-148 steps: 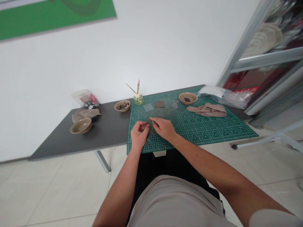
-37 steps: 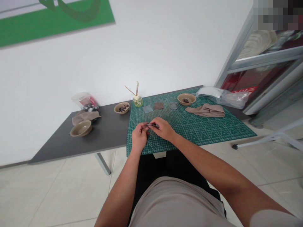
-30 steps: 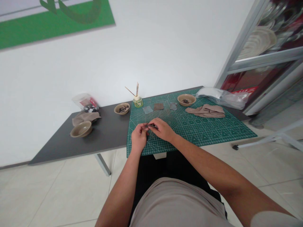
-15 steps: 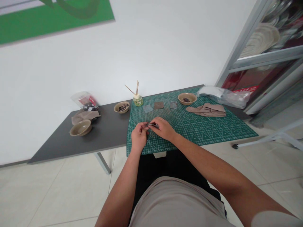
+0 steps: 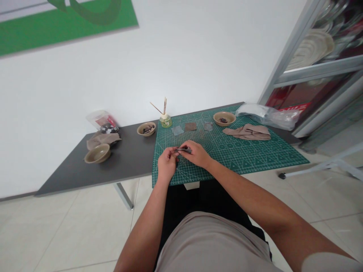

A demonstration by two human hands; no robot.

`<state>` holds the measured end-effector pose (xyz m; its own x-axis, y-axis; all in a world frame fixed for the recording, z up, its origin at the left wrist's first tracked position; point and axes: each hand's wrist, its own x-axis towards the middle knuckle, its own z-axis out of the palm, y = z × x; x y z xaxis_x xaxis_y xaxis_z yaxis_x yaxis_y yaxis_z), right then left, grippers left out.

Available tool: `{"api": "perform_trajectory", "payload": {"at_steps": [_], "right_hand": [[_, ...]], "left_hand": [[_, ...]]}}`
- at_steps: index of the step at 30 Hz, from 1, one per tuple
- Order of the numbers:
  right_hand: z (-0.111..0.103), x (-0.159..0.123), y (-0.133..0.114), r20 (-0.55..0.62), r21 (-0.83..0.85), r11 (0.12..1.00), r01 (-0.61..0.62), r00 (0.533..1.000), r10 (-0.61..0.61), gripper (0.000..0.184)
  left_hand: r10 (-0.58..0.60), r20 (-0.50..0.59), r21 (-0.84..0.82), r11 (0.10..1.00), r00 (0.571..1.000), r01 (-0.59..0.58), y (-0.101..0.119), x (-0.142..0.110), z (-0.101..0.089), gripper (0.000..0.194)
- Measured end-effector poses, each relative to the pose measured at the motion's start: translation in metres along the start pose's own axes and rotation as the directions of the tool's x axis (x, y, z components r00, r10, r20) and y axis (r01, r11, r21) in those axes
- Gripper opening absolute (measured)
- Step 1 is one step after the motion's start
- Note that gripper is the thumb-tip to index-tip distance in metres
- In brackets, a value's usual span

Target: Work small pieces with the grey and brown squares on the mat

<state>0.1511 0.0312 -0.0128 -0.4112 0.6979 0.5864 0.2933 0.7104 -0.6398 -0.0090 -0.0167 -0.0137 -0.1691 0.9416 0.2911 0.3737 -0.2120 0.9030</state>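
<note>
Both hands meet over the near left part of a green cutting mat (image 5: 255, 151). My right hand (image 5: 195, 153) pinches a thin dark tool (image 5: 183, 150), like tweezers, whose tip points left. My left hand (image 5: 166, 165) is curled with fingers pinched at that tip, around something too small to make out. Three small square pieces (image 5: 190, 126) lie farther back on the mat.
A grey table (image 5: 124, 162) carries three tan bowls (image 5: 98, 153) (image 5: 146, 128) (image 5: 224, 118), a small jar with sticks (image 5: 165, 120), beige cloths (image 5: 246, 131) (image 5: 102, 138), a clear tub (image 5: 102, 121) and a plastic bag (image 5: 266, 114). A metal-framed glass cabinet (image 5: 320, 68) stands at the right.
Earlier my hands were slightly apart; they have since closed together with the tool tip at my left fingers. Over the last second almost nothing moves.
</note>
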Motion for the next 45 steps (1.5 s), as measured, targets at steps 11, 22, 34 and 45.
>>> {"api": "perform_trajectory", "payload": {"at_steps": [11,22,34,45], "right_hand": [[-0.0016,0.0004,-0.0008,0.031,0.021,1.0,-0.022,0.999,0.021,0.008],[-0.0022,0.0001,-0.0023,0.043,0.006,1.0,-0.022,0.999,0.022,0.008],[-0.0029,0.0009,-0.0023,0.037,0.012,0.999,-0.05,0.998,0.05,0.008],[-0.0023,0.0,-0.0023,0.057,-0.006,0.999,-0.054,0.997,0.054,0.009]], "left_hand": [[-0.012,0.0,-0.055,0.998,1.0,0.012,0.0002,0.0014,-0.0012,0.013],[-0.04,0.001,-0.107,0.993,0.999,0.04,0.003,0.002,-0.0008,0.012],[-0.042,0.005,-0.107,0.993,0.999,0.042,0.0042,0.0015,-0.0006,0.012],[-0.04,0.001,-0.123,0.992,0.999,0.04,0.0005,0.0016,-0.0011,0.012]]}}
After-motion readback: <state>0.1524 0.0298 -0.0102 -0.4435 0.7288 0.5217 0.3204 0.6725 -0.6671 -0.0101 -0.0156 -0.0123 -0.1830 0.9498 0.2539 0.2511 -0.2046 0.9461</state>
